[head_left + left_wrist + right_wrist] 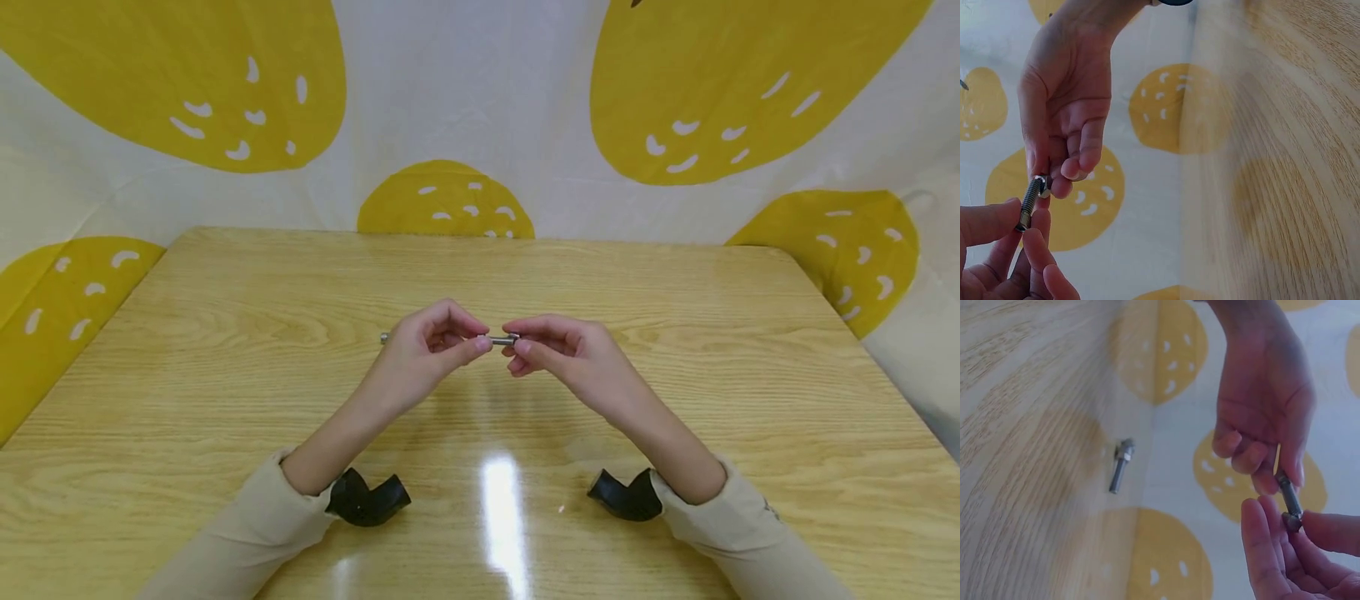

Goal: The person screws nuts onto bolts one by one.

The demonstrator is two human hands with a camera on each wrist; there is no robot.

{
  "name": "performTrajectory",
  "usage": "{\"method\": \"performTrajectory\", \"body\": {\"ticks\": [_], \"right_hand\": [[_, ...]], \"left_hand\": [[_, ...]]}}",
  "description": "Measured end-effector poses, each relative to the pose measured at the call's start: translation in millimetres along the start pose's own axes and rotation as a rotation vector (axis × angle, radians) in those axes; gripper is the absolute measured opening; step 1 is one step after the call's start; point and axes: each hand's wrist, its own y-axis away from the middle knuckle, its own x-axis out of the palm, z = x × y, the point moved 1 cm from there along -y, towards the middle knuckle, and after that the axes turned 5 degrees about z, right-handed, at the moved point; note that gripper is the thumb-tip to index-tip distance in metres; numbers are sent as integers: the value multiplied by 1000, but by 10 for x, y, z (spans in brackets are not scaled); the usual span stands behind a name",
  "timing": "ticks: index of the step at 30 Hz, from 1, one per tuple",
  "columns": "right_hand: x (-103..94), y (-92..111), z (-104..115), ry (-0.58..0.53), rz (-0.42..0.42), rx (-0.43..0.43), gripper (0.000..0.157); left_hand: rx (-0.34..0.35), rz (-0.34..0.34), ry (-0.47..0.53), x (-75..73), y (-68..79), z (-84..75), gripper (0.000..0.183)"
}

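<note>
A metal bolt [501,340] with a threaded shank is held up above the table between both hands. My left hand [427,342] pinches one end of the bolt [1030,199] between thumb and fingers. At the other end, my right hand [573,358] pinches a shiny hex piece [1044,186]; whether it is a nut or the bolt's head I cannot tell. Fingertips partly hide both ends. A second bolt [1120,467], with a thicker hex end, lies on the table. In the head view only that bolt's end [385,338] shows past my left hand.
The wood-grain table [225,292] reaches back to a white cloth [465,92] printed with yellow shapes. Black curved pieces [369,498] sit at both sleeve cuffs. Glare [504,517] brightens the near middle of the tabletop.
</note>
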Motion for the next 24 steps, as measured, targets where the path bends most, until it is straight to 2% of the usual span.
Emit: {"method": "performTrajectory", "body": {"ticks": [6,16,24], "right_hand": [[8,-3,-4,-37,-9,-25,30],[-17,34,28,-38,-81,15,30],[-14,52,48,-49,-95,-41,28]], "left_hand": [[8,-7,0,4,6,-9,15],[32,-9,18,6,22,-37,15],[72,-15,14,17,40,-60,15]]}}
